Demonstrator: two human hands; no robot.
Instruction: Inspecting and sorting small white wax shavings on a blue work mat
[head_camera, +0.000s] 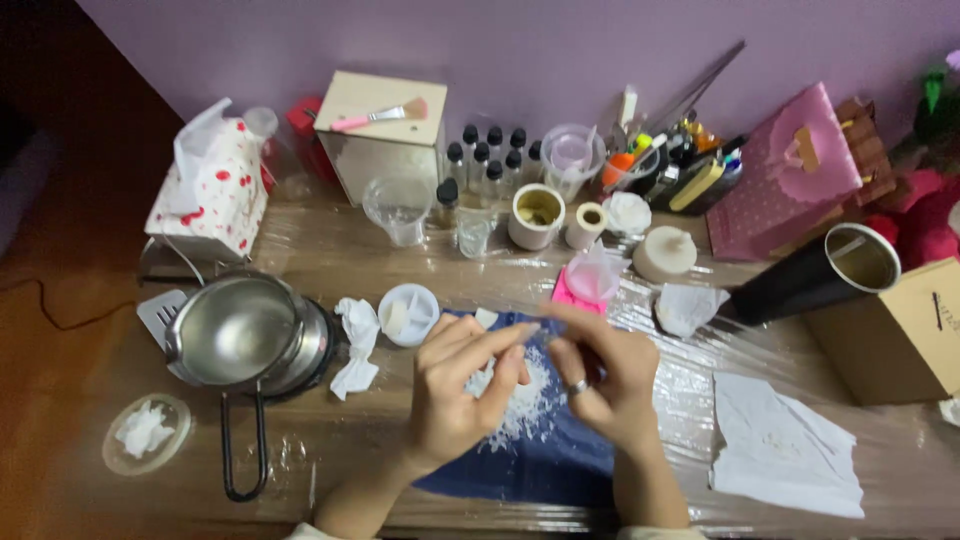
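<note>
Both hands meet above the blue cloth (545, 455) — left hand (462, 395) and right hand (600, 375) pinching, perhaps wax bits; white flakes (525, 400) piled, steel pot (240, 330) empty.

The left hand (455, 390) and right hand (600, 375) are blurred, so whether the fingertips pinch anything cannot be told. They hide the middle of the blue cloth (545, 460) and part of the white flakes (525, 405) on it. Both forearms are cut off by the bottom edge. At the table's right edge, the cardboard box (905, 335) runs out of view. The jumble of pens (685, 165) along the table's far edge is too small to sort out.
</note>
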